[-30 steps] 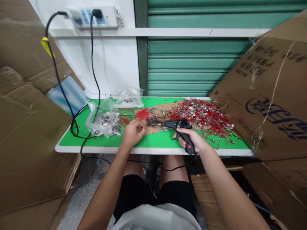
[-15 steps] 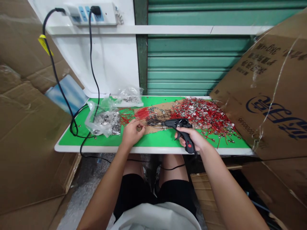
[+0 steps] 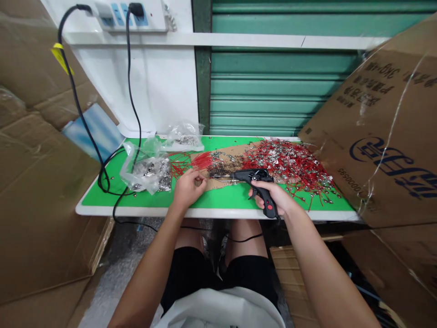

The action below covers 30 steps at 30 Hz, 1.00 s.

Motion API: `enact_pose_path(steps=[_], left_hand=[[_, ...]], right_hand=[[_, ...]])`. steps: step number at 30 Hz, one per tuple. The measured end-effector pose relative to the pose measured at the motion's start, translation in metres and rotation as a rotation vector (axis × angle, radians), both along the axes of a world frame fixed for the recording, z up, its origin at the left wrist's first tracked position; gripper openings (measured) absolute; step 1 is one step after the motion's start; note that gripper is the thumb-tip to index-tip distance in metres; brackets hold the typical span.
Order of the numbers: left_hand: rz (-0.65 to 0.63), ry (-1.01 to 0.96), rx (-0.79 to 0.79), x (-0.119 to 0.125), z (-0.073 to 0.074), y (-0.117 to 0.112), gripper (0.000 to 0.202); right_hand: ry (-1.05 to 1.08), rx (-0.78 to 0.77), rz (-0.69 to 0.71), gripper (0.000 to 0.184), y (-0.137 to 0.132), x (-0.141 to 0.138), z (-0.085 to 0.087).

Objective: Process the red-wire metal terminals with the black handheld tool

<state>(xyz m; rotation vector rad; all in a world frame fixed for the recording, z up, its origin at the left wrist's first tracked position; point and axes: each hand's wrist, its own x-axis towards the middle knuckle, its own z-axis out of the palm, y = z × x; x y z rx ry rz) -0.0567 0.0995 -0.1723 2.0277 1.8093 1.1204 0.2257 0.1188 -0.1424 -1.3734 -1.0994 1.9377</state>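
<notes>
My right hand [image 3: 269, 196] is wrapped round the black pistol grip of a soldering gun [image 3: 252, 176], whose metal tip points left over a cardboard sheet [image 3: 218, 183]. Close to that tip, my left hand [image 3: 189, 187] has thumb and forefinger pinched together; what is between them is too small to make out. Behind the left hand lie red wires [image 3: 201, 161] in a row, with small metal parts at their right ends. To the right spreads a big heap of red wires with shiny metal pieces [image 3: 290, 164].
Clear plastic bags of small metal parts [image 3: 152, 173] lie on the left of the green tabletop [image 3: 218, 201]. Black cables [image 3: 133, 105] run from a power strip [image 3: 150, 16] on the wall. Large cardboard boxes [image 3: 392, 136] flank both sides; a green shutter [image 3: 273, 86] stands behind.
The view has shifted very slightly. Both hands and the soldering gun stay in practically the same place.
</notes>
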Motion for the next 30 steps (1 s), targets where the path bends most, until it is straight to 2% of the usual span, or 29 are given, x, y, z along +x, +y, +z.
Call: enact_pose_path(steps=[4,10,20,25,30], left_hand=[[0.004,0.002,-0.004,-0.0003,-0.0002,0.0002,0.009],[0.003,0.008,0.001,0.0000,-0.0010,0.0011,0.010],[-0.004,0.020,-0.011,0.0002,0.0002,0.0018,0.009],[-0.002,0.020,-0.011,0.0000,-0.0006,0.0018,0.011],[-0.002,0.012,-0.012,-0.0001,-0.0009,0.0015,0.009]], right_hand=[[-0.036,-0.031,-0.018,0.040,0.0010,0.0003,0.0001],[0.071,-0.038,0.042,0.036,0.0023,-0.0008,0.0059],[0.067,-0.029,0.030,0.035,0.0002,-0.0016,0.0058],[0.088,0.006,-0.038,0.023,-0.0003,-0.0037,0.0063],[0.110,0.008,-0.066,0.022,-0.0002,-0.0041,0.0057]])
